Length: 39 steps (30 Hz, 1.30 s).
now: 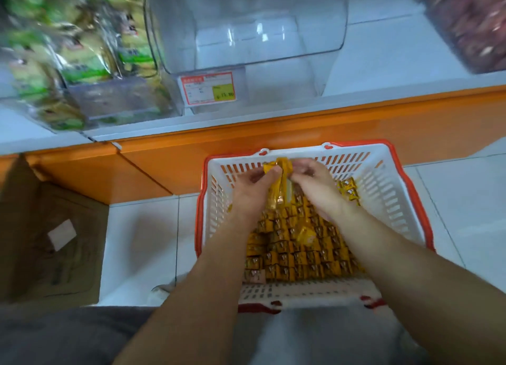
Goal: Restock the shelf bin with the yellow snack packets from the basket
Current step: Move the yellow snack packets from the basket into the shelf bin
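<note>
A white basket (pixel 388 189) with a red rim stands on the floor below the shelf, filled with several rows of yellow snack packets (pixel 298 255). Both my hands are inside it at the far end. My left hand (pixel 253 188) and my right hand (pixel 315 185) grip a bunch of yellow packets (pixel 282 173) between them, lifted a little above the rows. On the shelf above stands a clear plastic shelf bin (pixel 246 27) with nothing inside it; a price label (pixel 208 88) is fixed to its front.
Left of the clear bin is a bin of green and yellow packets (pixel 76 57); at the far right, a bin of reddish goods (pixel 471 22). An orange shelf edge (pixel 273 134) runs across. An open cardboard box (pixel 52 241) lies on the floor at left.
</note>
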### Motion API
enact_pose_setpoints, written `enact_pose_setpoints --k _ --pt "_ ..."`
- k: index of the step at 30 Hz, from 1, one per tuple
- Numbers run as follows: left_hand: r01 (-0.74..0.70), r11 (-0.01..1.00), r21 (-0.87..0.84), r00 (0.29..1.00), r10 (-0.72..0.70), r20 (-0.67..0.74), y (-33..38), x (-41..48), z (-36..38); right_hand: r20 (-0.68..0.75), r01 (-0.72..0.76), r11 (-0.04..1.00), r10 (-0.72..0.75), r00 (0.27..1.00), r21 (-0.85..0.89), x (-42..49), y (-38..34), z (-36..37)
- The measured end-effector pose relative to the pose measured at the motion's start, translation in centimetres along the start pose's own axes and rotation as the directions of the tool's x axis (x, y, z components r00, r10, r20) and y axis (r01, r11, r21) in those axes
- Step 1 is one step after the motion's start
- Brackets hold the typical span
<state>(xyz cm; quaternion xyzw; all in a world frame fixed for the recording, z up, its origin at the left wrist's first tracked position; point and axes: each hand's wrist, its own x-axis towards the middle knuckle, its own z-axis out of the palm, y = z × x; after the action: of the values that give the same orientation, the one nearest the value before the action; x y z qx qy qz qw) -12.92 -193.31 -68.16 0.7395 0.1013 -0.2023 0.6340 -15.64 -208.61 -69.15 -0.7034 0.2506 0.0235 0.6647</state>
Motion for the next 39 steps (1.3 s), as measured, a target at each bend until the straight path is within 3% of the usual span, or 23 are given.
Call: enact_pose_setpoints --k 6,9,13,15,17,19,21,25,29,31,33,35,39 --pt "0.089 0.992 -0.091 0.996 -0.089 0.007 0.4 -4.1 0.8 0.032 -0.169 0.94 0.167 0.985 0.296 -5.1 -0.8 -0.8" --pt "0.109 0.982 -0.152 0.993 -0.1 0.065 1.0 -5.6 1.0 0.101 -0.197 0.932 0.174 0.979 0.303 -6.7 -1.4 -1.1" --pt "0.105 0.989 -0.105 0.99 -0.094 0.102 0.5 -6.0 1.3 0.243 -0.236 0.914 0.16 0.957 0.329 -7.8 -0.8 -3.5" --pt "0.127 0.992 -0.002 0.989 -0.126 0.081 -0.2 -5.9 1.7 0.288 -0.237 0.954 0.178 0.941 0.185 -7.9 0.1 -5.3" --pt "0.12 0.987 0.107 0.99 -0.127 0.06 -1.3 -5.8 2.0 0.224 -0.156 0.976 0.188 0.956 -0.153 -7.6 1.5 -6.9" --pt "0.096 0.973 0.208 0.993 -0.108 0.05 -2.6 -5.5 1.9 0.146 -0.077 0.871 0.167 0.975 -0.485 -6.4 3.9 -8.0" --pt "0.058 0.947 0.315 0.995 -0.079 0.056 -3.9 -5.0 1.4 0.143 -0.072 0.733 0.227 0.963 -0.677 -5.3 6.2 -8.1" --pt "0.1 0.907 0.41 0.992 -0.122 0.03 -6.3 -3.8 -0.4 0.107 -0.103 0.546 0.339 0.935 -0.831 -4.2 9.6 -6.4" --pt "0.139 0.917 0.373 0.988 -0.156 0.016 -7.1 -3.3 -1.1 0.048 -0.09 0.46 0.279 0.959 -0.883 -4.1 10.4 -5.0" --pt "0.155 0.928 0.338 0.985 -0.17 0.016 -6.8 -3.2 -1.0 0.054 -0.122 0.586 0.275 0.96 -0.801 -3.7 10.0 -5.1" --pt "0.145 0.945 0.294 0.988 -0.155 0.012 -5.3 -3.2 -0.5 0.059 -0.165 0.789 0.246 0.967 -0.592 -3.6 8.5 -5.5" --pt "0.096 0.958 0.27 0.995 -0.101 0.006 -3.1 -2.9 -0.1 0.049 -0.157 0.916 0.187 0.981 -0.369 -3.6 5.9 -5.8" --pt "-0.027 0.937 0.348 0.996 -0.003 0.084 3.4 -3.7 -0.7 0.122 -0.127 0.991 0.13 0.984 -0.035 -5.0 -0.5 -5.4"
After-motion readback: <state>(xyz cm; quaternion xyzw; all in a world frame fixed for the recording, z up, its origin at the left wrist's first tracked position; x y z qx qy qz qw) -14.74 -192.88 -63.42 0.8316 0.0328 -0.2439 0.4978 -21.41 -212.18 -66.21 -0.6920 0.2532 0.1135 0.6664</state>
